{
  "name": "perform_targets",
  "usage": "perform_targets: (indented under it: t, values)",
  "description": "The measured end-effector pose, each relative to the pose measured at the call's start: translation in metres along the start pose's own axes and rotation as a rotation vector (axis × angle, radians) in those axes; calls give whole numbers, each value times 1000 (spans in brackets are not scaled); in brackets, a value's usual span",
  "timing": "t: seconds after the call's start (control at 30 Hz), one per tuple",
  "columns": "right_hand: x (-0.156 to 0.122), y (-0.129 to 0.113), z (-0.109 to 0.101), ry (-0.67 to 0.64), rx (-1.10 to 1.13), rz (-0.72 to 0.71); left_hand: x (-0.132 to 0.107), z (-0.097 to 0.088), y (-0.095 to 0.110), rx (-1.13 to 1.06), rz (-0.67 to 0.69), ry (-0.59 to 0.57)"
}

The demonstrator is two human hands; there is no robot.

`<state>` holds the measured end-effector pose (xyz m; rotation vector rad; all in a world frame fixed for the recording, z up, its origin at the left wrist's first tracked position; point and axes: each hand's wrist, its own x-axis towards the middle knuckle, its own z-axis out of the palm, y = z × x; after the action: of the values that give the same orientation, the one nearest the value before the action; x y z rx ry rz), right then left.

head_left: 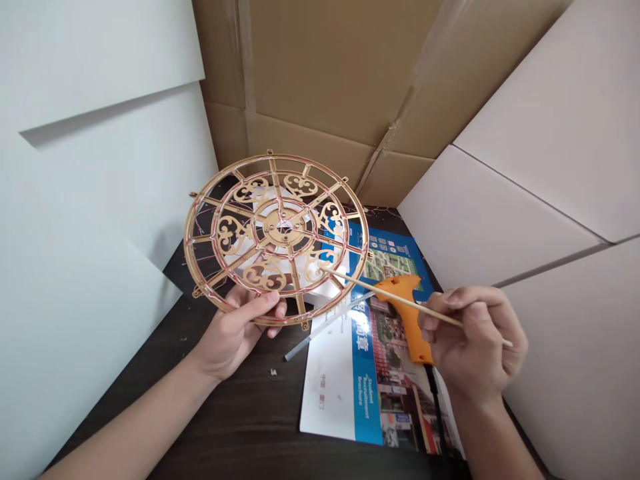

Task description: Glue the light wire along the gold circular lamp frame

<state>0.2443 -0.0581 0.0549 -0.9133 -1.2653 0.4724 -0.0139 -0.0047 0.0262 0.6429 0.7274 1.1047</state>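
Observation:
My left hand (239, 330) grips the lower rim of a round golden openwork frame (277, 233) and holds it tilted up above the dark table; thin red threads run along its spokes. My right hand (474, 343) is closed on a thin wooden stick (400, 300), pinched between thumb and fingers. The stick's tip touches the frame's lower right part. An orange glue gun (407, 312) lies on a brochure just left of my right hand, with a clear glue stick (325, 325) jutting out toward the left.
A blue and white brochure (367, 373) lies on the dark wooden table (240, 420). White boards (90, 200) close in the left side, and more white boards (550, 187) close in the right. A brown cardboard wall (325, 80) stands behind.

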Motion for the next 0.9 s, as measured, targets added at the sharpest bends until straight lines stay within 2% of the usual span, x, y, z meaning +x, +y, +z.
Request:
perform_targets:
  t: [0.2, 0.3, 0.37, 0.5, 0.57, 0.7, 0.9]
  values:
    - [-2, 0, -1, -73, 2, -13, -1, -2, 0, 8, -3, -10]
    - [0, -1, 0, -58, 31, -14, -1, -1, 1, 11, -3, -10]
    - [3, -2, 1, 7, 45, 5, -1, -1, 1, 6, -7, -12]
    - [11, 1, -2, 220, 63, 72, -2, 0, 1, -18, -7, -11]
    - [15, 4, -4, 278, 96, 104, -2, -1, 1, -23, -4, -15]
    - [14, 7, -5, 199, 111, 128, -2, -2, 0, -24, 0, -29]
    - [5, 6, -1, 110, 34, 52, -2, -1, -1, -25, -5, -14]
